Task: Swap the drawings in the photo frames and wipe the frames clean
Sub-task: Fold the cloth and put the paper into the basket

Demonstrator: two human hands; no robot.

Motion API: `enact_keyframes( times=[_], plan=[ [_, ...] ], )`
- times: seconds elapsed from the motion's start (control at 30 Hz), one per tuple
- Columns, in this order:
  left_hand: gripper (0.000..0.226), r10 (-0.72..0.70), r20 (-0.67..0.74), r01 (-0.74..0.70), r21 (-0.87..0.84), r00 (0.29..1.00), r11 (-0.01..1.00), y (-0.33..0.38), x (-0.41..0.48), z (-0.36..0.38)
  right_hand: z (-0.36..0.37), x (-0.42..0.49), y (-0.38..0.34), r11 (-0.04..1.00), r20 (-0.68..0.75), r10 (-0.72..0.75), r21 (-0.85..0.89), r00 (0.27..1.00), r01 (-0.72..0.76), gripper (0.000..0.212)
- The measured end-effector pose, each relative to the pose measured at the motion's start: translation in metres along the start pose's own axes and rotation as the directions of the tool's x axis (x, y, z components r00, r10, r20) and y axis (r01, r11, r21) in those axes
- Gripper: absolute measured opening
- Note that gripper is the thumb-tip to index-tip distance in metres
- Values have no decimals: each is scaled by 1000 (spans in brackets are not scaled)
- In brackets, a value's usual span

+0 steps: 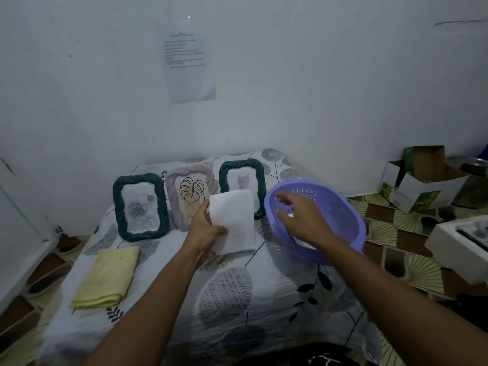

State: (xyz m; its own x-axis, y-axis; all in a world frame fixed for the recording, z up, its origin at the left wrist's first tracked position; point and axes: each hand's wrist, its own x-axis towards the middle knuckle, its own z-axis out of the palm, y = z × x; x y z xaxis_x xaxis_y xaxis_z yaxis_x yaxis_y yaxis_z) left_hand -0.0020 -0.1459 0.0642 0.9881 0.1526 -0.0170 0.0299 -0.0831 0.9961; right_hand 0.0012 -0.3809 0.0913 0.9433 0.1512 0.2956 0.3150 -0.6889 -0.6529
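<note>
The left hand (pixel 204 228) pinches a white sheet of paper (pixel 233 220) by its left edge, holding it up in front of the cat frame (pixel 241 178). The right hand (pixel 298 215) reaches into the tilted purple basket (pixel 346 202) with fingers loosely spread, gripping nothing. Three frames stand at the back of the sheet-draped bench (pixel 237 299): a green rose frame (pixel 140 207), a beige leaf frame (pixel 188 196) and the cat frame. A folded yellow cloth (pixel 105 278) lies front left.
</note>
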Motion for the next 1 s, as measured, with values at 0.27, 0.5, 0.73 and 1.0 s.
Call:
enact_keyframes(
  times=[0.27, 0.5, 0.73, 1.0],
  plan=[
    [53, 65, 23, -66, 67, 998, 996, -19, -21, -15, 98, -13, -61, 874, 24, 230, 435, 973, -218, 36],
    [36, 96, -3, -96, 91, 995, 991, -63, -29, -25, 133, -23, -47, 858, 17, 241, 463, 970, -221, 29],
    [26, 425, -187, -328, 395, 886, 858, -43, -35, -24, 127, -20, -57, 810, 57, 247, 536, 967, -238, 22],
    [19, 244, -78, -229, 161, 967, 960, -35, -37, -31, 113, -22, -61, 700, 345, 40, 659, 938, -273, 63]
  ],
)
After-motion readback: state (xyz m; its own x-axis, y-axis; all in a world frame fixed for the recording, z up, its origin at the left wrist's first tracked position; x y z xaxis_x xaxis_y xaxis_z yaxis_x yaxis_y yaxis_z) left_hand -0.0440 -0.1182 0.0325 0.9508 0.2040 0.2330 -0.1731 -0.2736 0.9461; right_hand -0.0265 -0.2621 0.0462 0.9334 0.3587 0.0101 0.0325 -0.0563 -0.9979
